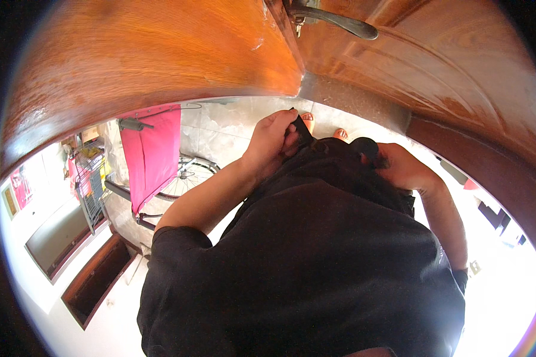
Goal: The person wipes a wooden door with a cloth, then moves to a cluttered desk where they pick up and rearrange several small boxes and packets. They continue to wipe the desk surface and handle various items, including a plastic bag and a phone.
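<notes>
My left hand (274,138) is closed on a black strap or band (302,131) in front of my waist, its thumb on top. Beside the lower edge of my black T-shirt (321,232) is my right hand (397,165), its fingers partly hidden by a round black object (364,149). Whether those fingers grip that object or the dark cloth next to it, I cannot tell. Orange sandals (310,120) show on the floor beyond my hands.
A wooden door (420,67) with a metal lever handle (339,22) stands in front, another wooden panel (161,49) at its left. Further left are a wheelchair's wheel (187,176), a pink cloth (154,156) and a wire rack (89,192).
</notes>
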The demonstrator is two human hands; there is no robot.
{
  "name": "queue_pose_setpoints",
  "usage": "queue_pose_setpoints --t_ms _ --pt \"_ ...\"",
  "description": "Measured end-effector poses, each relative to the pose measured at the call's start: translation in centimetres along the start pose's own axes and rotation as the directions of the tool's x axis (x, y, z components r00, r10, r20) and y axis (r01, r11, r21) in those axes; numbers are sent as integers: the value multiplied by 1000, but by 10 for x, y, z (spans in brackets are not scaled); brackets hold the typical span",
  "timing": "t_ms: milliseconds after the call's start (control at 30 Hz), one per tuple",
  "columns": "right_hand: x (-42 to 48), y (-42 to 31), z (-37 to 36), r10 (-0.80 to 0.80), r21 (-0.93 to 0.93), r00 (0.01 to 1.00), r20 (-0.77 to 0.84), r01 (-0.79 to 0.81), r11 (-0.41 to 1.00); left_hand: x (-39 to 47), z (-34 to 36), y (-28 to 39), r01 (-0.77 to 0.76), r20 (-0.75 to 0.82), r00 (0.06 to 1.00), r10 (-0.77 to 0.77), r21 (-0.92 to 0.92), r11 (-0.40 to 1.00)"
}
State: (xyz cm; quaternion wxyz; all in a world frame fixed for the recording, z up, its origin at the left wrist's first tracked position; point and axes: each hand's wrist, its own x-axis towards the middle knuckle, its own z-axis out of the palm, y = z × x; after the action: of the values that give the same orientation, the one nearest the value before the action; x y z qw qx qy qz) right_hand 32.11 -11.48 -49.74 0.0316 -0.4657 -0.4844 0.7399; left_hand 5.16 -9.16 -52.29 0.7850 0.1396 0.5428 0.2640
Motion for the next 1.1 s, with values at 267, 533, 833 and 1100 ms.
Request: queue_pose_setpoints --t_ms 267,533,833,1100 --pt "-5 8 4 -122 66 976 -180 136 988 3 13 3 -14 -7 1000 13 -42 999" --pt "-19 32 -6 -251 70 949 -191 269 961 9 3 13 66 98 990 -104 334 940" --pt "-11 40 -4 -111 41 946 -303 129 991 34 -32 15 -488 462 872 161 799 351" --pt "11 81 0 -67 441 843 -533 344 829 36 35 37 -765 765 620 171 542 348"
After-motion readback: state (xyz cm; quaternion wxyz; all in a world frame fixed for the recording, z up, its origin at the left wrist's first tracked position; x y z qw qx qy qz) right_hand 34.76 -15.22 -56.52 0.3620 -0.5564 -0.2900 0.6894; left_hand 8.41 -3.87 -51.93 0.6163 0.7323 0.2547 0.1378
